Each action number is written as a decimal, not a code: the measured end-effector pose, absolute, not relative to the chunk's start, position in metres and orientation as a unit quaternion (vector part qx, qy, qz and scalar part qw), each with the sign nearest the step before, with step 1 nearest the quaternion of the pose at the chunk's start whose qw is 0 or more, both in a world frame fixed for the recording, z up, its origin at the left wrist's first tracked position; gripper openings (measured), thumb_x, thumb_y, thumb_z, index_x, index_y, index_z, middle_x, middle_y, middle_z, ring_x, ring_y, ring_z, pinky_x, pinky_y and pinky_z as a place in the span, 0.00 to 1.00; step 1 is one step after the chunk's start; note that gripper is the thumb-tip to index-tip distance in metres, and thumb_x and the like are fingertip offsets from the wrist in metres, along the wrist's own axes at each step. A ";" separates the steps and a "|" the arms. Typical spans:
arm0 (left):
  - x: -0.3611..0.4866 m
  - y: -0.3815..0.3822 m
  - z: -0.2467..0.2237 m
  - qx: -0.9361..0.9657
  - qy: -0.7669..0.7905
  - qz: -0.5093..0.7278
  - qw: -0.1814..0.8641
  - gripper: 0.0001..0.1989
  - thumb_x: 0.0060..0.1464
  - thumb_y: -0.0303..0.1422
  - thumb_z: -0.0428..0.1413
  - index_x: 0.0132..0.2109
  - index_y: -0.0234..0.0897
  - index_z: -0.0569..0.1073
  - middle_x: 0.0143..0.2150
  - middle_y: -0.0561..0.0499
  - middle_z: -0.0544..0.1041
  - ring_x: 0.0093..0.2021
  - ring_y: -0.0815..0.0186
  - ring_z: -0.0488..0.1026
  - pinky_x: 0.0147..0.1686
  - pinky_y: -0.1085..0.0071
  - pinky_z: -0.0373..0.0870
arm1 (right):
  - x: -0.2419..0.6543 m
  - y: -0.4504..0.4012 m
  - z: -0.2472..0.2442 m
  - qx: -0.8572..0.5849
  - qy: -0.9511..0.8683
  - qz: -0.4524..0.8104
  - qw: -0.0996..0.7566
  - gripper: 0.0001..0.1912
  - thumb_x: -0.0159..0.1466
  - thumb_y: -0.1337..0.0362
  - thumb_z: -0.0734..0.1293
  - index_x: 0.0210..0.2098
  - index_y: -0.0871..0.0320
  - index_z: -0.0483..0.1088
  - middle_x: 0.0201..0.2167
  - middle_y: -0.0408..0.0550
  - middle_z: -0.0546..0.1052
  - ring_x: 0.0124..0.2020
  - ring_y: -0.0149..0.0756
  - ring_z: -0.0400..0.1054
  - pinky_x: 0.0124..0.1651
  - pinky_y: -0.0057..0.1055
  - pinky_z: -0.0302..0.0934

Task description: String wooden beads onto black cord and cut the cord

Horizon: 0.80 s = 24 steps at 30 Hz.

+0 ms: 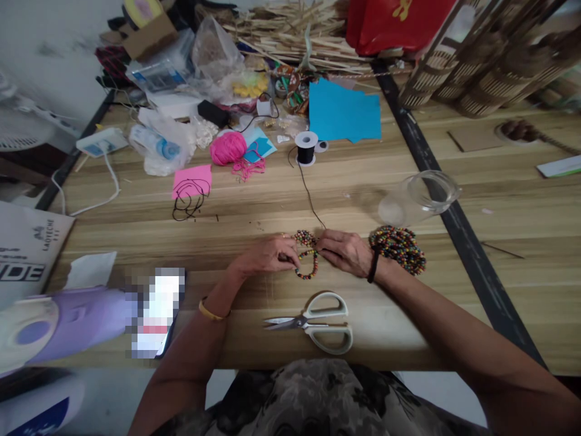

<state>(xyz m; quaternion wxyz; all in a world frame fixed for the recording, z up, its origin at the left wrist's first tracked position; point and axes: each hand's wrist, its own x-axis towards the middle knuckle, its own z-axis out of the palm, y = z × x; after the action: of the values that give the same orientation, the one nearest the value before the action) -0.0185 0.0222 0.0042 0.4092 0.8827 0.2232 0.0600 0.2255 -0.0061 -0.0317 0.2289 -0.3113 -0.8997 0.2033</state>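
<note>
A small loop of coloured beads (307, 277) hangs between my hands at the middle of the table. My left hand (272, 254) has its fingers closed on the loop's left side. My right hand (342, 249) pinches at its upper right, near a dark cord. Just above the loop lies a small cluster of beads (304, 237). The black cord runs up from my right fingers to a spool (306, 149). Scissors (308, 322) with pale handles lie below the loop. A pile of long bead strands (399, 248) rests right of my right hand.
A clear glass jar (420, 194) lies at the right. A phone (160, 312) and a purple device (82, 321) are at the left. Pink yarn (228, 148), blue sheets (344, 112) and bags stand at the back. A dark strip (422, 145) crosses the table.
</note>
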 end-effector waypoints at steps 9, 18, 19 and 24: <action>-0.019 0.021 0.009 0.883 0.225 0.047 0.409 0.08 0.55 0.31 0.56 0.35 0.36 0.79 0.31 0.50 0.72 0.36 0.68 0.66 0.41 0.70 0.60 | 0.226 -0.006 -0.030 -0.316 -0.901 0.200 0.219 0.10 0.69 0.65 0.56 0.39 0.58 0.68 0.36 0.50 0.72 0.36 0.34 0.67 0.38 0.28 0.61; -0.016 0.016 0.011 0.894 0.224 0.029 0.386 0.08 0.54 0.33 0.56 0.34 0.37 0.79 0.33 0.49 0.71 0.37 0.67 0.66 0.42 0.71 0.61 | 0.226 -0.006 -0.031 -0.317 -0.900 0.206 0.218 0.11 0.69 0.65 0.56 0.39 0.58 0.69 0.36 0.50 0.72 0.36 0.34 0.67 0.38 0.28 0.61; -0.016 0.015 0.011 0.896 0.227 0.028 0.380 0.08 0.54 0.33 0.56 0.34 0.37 0.79 0.33 0.49 0.71 0.37 0.67 0.66 0.43 0.71 0.61 | 0.226 -0.006 -0.031 -0.316 -0.900 0.207 0.219 0.11 0.69 0.65 0.56 0.39 0.58 0.69 0.35 0.50 0.72 0.36 0.34 0.67 0.38 0.28 0.61; -0.015 0.014 0.010 0.901 0.236 0.026 0.362 0.09 0.55 0.34 0.55 0.34 0.37 0.79 0.32 0.50 0.71 0.36 0.67 0.66 0.43 0.71 0.61 | 0.226 -0.006 -0.030 -0.315 -0.899 0.208 0.223 0.12 0.69 0.64 0.55 0.39 0.58 0.69 0.35 0.50 0.71 0.36 0.34 0.67 0.38 0.28 0.61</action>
<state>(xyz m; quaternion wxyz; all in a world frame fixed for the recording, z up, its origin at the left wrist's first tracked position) -0.0148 0.0137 0.0096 0.3617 0.9015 0.2362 0.0259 0.2258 -0.0057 -0.0297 0.2229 -0.3149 -0.8989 0.2077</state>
